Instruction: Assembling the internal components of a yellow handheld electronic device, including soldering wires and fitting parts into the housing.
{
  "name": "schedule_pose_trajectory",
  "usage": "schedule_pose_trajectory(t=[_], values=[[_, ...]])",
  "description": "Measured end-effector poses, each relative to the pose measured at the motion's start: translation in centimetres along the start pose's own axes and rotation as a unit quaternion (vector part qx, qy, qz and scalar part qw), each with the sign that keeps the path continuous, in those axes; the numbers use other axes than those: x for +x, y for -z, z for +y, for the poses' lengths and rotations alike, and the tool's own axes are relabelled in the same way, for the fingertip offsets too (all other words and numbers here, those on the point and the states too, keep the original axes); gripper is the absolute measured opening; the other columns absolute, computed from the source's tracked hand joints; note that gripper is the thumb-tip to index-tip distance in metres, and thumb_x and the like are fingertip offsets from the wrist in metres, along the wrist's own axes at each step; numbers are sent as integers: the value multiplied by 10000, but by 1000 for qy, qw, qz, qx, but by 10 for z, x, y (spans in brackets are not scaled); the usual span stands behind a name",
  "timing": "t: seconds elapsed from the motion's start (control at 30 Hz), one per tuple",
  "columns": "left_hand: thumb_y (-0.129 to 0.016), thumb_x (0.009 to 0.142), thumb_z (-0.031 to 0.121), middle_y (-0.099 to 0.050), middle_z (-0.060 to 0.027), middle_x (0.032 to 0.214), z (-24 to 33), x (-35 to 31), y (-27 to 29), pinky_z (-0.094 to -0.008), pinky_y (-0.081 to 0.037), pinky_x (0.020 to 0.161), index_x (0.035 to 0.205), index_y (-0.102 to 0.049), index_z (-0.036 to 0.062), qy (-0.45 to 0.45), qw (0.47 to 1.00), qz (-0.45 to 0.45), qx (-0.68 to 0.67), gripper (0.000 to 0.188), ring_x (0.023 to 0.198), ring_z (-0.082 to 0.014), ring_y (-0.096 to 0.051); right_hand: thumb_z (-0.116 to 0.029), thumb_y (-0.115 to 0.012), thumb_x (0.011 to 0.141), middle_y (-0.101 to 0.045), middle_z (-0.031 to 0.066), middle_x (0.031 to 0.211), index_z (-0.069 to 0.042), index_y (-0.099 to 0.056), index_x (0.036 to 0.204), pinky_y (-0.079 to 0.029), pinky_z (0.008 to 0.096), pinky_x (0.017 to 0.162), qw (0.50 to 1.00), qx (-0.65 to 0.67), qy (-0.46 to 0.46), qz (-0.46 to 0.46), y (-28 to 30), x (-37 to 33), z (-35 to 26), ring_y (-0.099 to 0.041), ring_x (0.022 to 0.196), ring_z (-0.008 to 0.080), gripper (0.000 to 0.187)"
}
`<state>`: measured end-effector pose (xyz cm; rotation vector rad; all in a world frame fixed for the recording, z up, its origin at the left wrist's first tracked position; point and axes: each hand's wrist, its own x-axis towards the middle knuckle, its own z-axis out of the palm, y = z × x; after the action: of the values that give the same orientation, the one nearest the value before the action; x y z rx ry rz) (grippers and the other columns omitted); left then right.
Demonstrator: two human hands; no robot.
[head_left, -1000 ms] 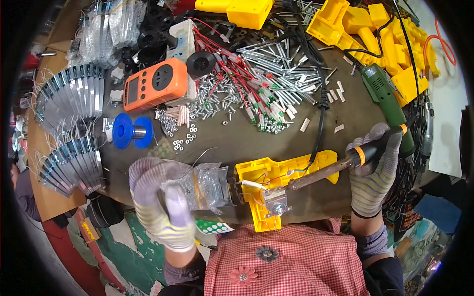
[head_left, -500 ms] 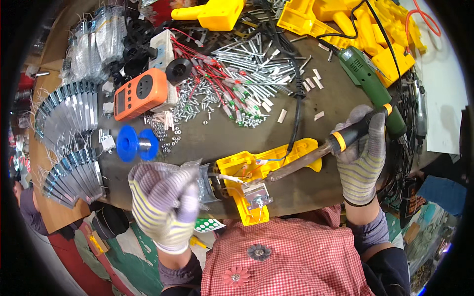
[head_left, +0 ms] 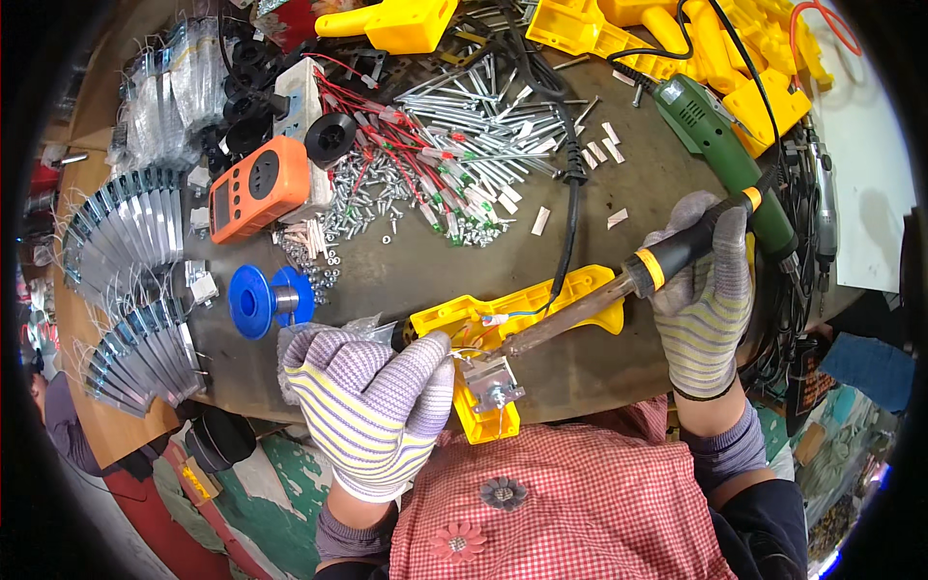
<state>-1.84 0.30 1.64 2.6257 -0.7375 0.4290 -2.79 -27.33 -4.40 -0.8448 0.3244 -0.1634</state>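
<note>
My right hand [head_left: 706, 309], in a striped knit glove, grips a soldering iron [head_left: 572, 313] by its black handle with orange bands. The iron slants down left, its tip over an open yellow tool housing half [head_left: 594, 293] shaped like a pistol. Inside it run thin wires, one with a blue lead, and a square metal piece [head_left: 491, 383] sits over the grip part. My left hand [head_left: 372, 411], gloved alike, is closed in a pinch at a white-sleeved wire [head_left: 459, 355] beside the metal piece. Its fingers hide most of that wire. Clear plastic wrap [head_left: 362, 327] lies behind the left hand.
A blue spool [head_left: 251, 302] and an orange meter [head_left: 259, 188] stand left. Beyond lie loose screws [head_left: 372, 198], red-wired parts [head_left: 411, 145] and long bolts [head_left: 483, 121]. A green power tool [head_left: 720, 145] and yellow housings [head_left: 715, 58] are at upper right; fanned metal strips [head_left: 126, 232] at far left.
My left hand has moved right to the wires at the housing and pinches there. The iron's tip has shifted slightly left. The whole view has shifted a little.
</note>
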Motion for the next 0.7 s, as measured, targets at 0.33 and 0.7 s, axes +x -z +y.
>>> schedule_pose_trajectory(t=[0.33,0.7], values=[[-796,679,68,-609,-29,830,2,1,-1,-423,-444,821,884,-753,118,-11,1000,3,3,216,796,-258,-558,-411,-559,1030,-618,39,927,-46,-552,1105,-583,322,632,999,20,-19,-15,-4,-2,-2,-682,754,183,374],[-775,796,290,-604,-99,976,-46,-2,-5,-436,-422,904,1092,-710,88,148,986,22,80,364,953,-308,-559,-412,-575,1023,-642,48,947,-54,-564,1105,-559,300,653,1000,-1,-10,3,-4,-1,-1,-661,720,176,368]])
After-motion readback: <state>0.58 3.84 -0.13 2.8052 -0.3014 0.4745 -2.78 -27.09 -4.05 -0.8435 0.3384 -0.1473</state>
